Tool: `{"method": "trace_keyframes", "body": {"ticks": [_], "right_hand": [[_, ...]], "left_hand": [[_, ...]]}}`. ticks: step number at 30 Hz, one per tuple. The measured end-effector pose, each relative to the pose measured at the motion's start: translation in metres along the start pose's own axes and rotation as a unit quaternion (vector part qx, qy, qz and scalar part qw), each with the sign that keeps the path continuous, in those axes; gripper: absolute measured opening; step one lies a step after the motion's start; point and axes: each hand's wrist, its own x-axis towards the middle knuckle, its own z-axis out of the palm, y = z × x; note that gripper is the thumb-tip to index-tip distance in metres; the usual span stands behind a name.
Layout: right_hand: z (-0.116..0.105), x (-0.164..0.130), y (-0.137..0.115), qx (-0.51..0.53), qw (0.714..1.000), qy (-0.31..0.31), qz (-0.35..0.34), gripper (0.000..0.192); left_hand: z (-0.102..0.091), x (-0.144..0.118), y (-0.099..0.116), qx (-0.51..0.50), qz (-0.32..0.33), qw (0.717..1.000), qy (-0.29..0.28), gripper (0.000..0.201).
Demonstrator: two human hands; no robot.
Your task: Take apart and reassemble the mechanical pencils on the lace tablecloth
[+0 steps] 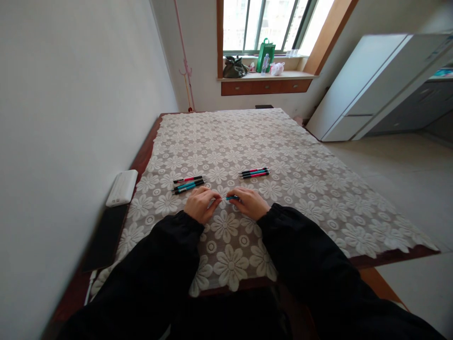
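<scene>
Two bare hands almost met above the near part of the table [399, 257], both coming out of black sleeves [155, 264], and from my place in the room I could follow them quite well. The right hand [249, 203] was closed upon a small teal pen [231, 198], its fingers curled over the barrel, so that only a short part was visible. The left hand [201, 205] was pinching, between thumb and finger, a thin pale piece [223, 199] at nine o'clock from this pen; whether the two were joined, I could not tell.

If I took the meeting of the hands as the centre of a clock, with twelve pointing away from the person, then one red pen [187, 180] and two teal-and-black pens [187, 188] lay at ten o'clock, just beyond the left hand. At one o'clock, apart from the right hand, three more pens [254, 173] lay side by side, a teal one between two red ones. All of these rested on the flowered cloth [231, 264]. At nine o'clock, near the wall [71, 118], was a white device [122, 188], and at eight o'clock a dark flat slab [106, 231]. Much farther, between twelve and one, a green bag [266, 54] stood on the window sill [297, 74]
</scene>
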Motion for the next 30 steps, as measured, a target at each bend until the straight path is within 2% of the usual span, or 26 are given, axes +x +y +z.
{"method": "trace_keyframes", "body": {"ticks": [6,13,18,24,30], "right_hand": [[-0.0002,-0.0006,0.0009,-0.038,0.999,-0.01,0.008,0.01],[-0.0025,-0.0017,0.0017,-0.056,0.998,0.0,-0.038,0.012],[-0.0026,-0.0025,0.0021,-0.07,0.996,0.0,-0.059,0.016],[-0.0034,-0.0019,0.0001,-0.052,0.998,-0.008,-0.044,0.013],[-0.0041,-0.002,0.0011,-0.088,0.996,-0.013,-0.027,0.011]], "left_hand": [[0.0008,-0.001,-0.0025,-0.018,-0.04,0.999,0.011,0.014],[0.0022,-0.0031,-0.0038,-0.006,-0.035,0.999,0.014,0.016],[0.0019,-0.004,-0.0038,0.006,0.007,1.0,0.011,0.018],[-0.0013,-0.0031,0.0012,0.019,0.006,0.999,0.025,0.013],[-0.0023,-0.0021,0.004,0.017,0.004,1.0,0.026,0.01]]}}
